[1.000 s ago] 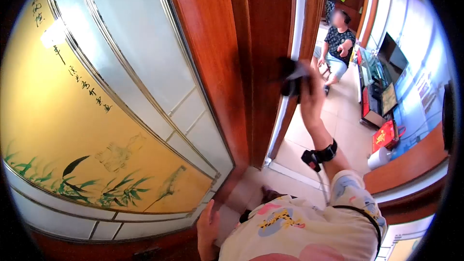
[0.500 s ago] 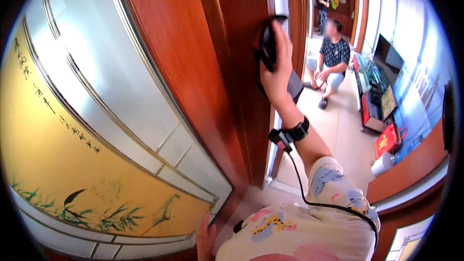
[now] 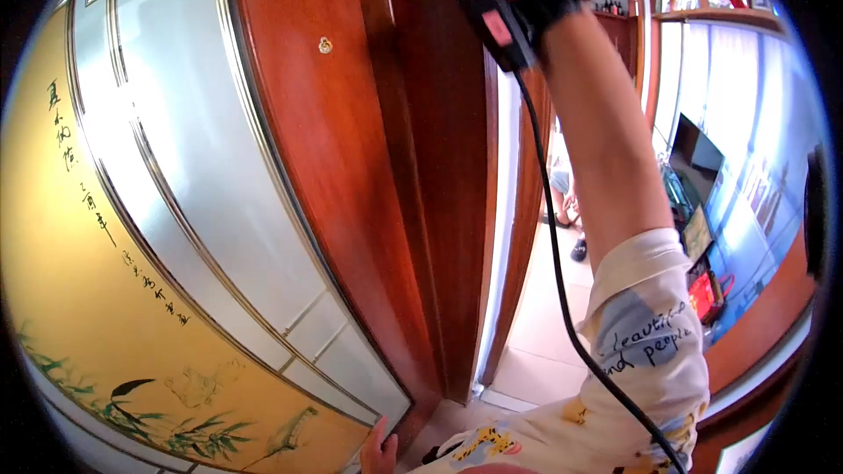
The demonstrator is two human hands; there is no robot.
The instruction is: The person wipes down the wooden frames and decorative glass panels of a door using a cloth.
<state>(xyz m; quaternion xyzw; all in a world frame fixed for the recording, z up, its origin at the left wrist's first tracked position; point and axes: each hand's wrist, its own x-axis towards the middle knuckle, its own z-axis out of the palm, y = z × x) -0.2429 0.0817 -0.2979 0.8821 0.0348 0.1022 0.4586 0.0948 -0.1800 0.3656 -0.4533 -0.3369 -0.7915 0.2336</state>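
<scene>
My right forearm (image 3: 615, 140) stretches up past the top edge of the view. A black wristband (image 3: 549, 13) with a small cabled box (image 3: 499, 28) is strapped around the wrist. The right hand itself lies beyond the frame, so whatever it holds is hidden. Beside the arm stands a dark red-brown wooden door panel (image 3: 439, 123). Low in the view, my left hand (image 3: 378, 452) shows in part, fingers pointing up and apart, with nothing visible in them. It is near the bottom of the yellow painted panel (image 3: 167, 360).
A black cable (image 3: 562, 272) runs from the wrist along the sleeve. Through the doorway a seated person (image 3: 566, 197) is partly hidden behind my arm. A television (image 3: 694, 154) and a red bag (image 3: 704, 294) are at the right. A round metal fitting (image 3: 325, 46) is on the wood.
My right arm has risen, taking the hand and the black curved object in it out of the top of the view. The view has shifted upward. My left hand stays low.
</scene>
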